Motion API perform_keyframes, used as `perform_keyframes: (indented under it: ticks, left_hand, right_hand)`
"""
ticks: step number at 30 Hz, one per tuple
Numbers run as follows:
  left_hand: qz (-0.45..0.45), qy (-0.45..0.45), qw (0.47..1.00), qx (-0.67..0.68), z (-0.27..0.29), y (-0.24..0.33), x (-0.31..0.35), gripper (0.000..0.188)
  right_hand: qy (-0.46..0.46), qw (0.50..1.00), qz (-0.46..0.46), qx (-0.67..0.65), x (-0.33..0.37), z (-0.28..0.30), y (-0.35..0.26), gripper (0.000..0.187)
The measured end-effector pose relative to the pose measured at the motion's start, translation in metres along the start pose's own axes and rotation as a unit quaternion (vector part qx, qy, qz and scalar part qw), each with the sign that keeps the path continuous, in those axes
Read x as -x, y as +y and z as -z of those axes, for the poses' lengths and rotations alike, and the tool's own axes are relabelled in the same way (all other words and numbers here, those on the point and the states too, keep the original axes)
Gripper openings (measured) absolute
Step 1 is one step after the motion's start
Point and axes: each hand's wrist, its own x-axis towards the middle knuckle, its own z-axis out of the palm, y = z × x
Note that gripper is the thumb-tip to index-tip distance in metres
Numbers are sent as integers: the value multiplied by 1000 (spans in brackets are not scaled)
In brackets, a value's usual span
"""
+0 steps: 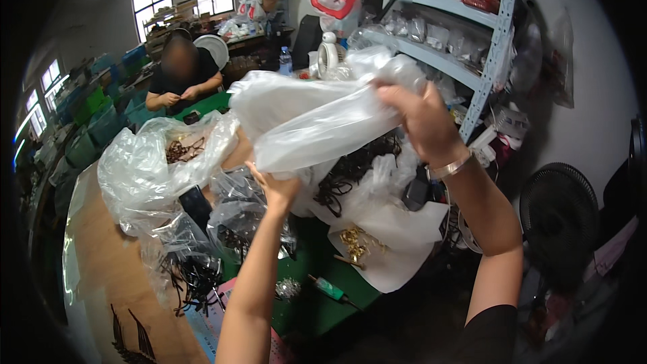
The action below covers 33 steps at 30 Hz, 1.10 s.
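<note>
The right hand [426, 120] pinches the right end of a bag [320, 128]. The left hand [275, 187] is at its lower edge; one cannot tell whether it pinches.

A narrow, shiny, silver-coloured band [448, 167] circles the wrist of our right hand [424, 121]; a black sleeve [492, 334] ends above the elbow on that arm. Our left hand [276, 190] and left forearm [253, 280] are bare.
</note>
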Motion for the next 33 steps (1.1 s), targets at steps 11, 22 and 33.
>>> perform_keyframes:
  ticks: [11,22,33]
  left_hand:
    - [-15,-157,897,414,-1,-41,-43,49]
    - [397,-153,708,564,-7,-58,-25,50]
    - [-117,-188,973,63,118,16,65,58]
  right_hand:
    - [-186,971,149,-26,32,-59,-17,16]
    - [-238,843,-18,483,-156,-114,305,48]
    - [-203,947,-37,248,-11,-46,153,26]
